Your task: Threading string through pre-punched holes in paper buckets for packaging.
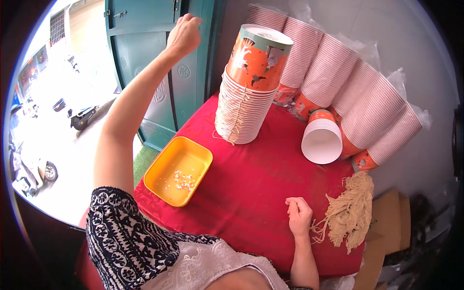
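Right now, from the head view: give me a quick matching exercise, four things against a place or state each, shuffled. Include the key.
Things
1. yellow plastic tray
2. beige string bundle
3. left hand
4. string-draped paper-bucket stack

Places and states
A. raised, with the green metal door behind it
B. standing bottom-up
C. holding small pale pieces
D. at the right side of the red tablecloth

Pairs: 1-C, 2-D, 3-A, 4-B
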